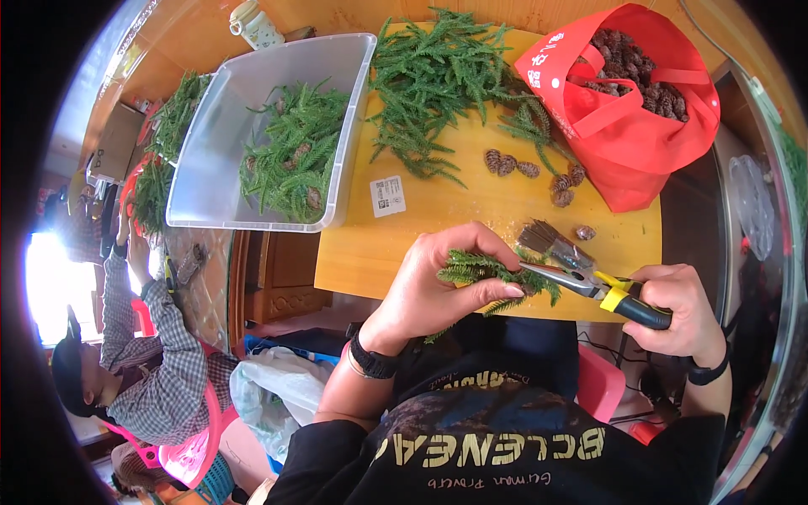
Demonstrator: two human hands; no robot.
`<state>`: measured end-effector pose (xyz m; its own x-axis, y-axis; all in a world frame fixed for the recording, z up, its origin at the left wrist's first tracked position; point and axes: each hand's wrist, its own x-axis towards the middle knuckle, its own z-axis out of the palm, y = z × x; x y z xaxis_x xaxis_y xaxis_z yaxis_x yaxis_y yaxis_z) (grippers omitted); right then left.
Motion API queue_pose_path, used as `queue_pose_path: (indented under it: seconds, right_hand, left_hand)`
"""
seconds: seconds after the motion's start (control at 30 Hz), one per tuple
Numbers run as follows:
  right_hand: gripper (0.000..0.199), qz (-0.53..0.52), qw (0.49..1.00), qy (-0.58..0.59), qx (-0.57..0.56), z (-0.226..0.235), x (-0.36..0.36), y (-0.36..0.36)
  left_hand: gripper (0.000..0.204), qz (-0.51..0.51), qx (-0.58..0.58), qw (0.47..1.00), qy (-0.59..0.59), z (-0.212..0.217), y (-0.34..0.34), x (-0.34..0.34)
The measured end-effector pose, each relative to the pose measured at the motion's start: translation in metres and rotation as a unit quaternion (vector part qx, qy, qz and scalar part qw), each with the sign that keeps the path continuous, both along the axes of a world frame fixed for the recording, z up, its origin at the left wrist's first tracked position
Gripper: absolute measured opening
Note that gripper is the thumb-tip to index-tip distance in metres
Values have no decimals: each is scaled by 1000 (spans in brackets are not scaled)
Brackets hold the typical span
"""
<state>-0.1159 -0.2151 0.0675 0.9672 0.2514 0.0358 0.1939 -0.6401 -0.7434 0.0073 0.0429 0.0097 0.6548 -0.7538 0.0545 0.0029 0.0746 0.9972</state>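
Observation:
My left hand (450, 282) pinches a short green fir sprig (480, 268) between thumb and fingers, above the table's near edge. In my right hand (682, 311) are long-nose pliers (589, 284) with black and yellow handles. Their tips meet the sprig close to my left thumb; whether they grip a wire there is too small to tell. Just beyond the pliers lies a bundle of thin brown wires (543, 236) in a clear sleeve. A small pine cone (585, 232) rests beside it. Several more pine cones (507, 163) lie farther back.
A red bag (619, 160) full of pine cones stands at the back right. Green sprigs (438, 76) are heaped at the back middle. To the left sits a clear plastic bin (210, 168) holding sprigs with cones. A white label (388, 196) lies on the yellow table (353, 252). Another person (160, 370) works at far left.

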Motion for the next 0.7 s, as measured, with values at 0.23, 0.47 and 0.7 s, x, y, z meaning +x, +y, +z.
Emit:
queue_pose_path:
  seconds: [0.23,0.47,0.7]
  right_hand:
    - [27,54,992,102,42,2,3,-13]
    - [14,54,941,298,150,11,12,-18]
    - [11,114,851,449,250,0,16,-35]
  left_hand:
    - [20,5,-41,996,-74,-2,-1,-1]
    - [18,16,-67,982,-177,0,-4,-1]
    - [16,8,-116,970,-215,4,-6,-6]
